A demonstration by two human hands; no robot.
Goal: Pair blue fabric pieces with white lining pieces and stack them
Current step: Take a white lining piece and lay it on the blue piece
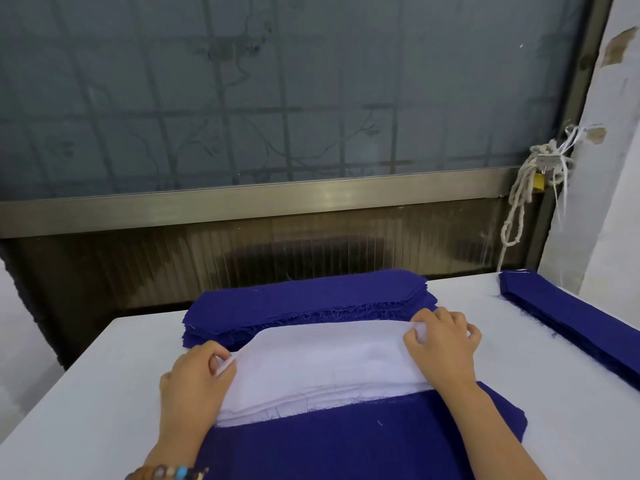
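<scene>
white lining pieces [325, 368]: stacked mid-table, laid on a blue fabric piece [346, 441] | top layer is pinched at its left end by the left hand [194, 379], at its right end by the right hand [443, 341] | blue fabric stack [304, 299] is set just behind | narrow blue strips [571, 317] are piled far right on the white table [104, 393]

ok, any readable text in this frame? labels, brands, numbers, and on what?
None readable. No print on the white lining pieces, the blue fabric stack behind them, or the frosted window.
The yellow padlock by the rope is too small to show any marking.
</scene>
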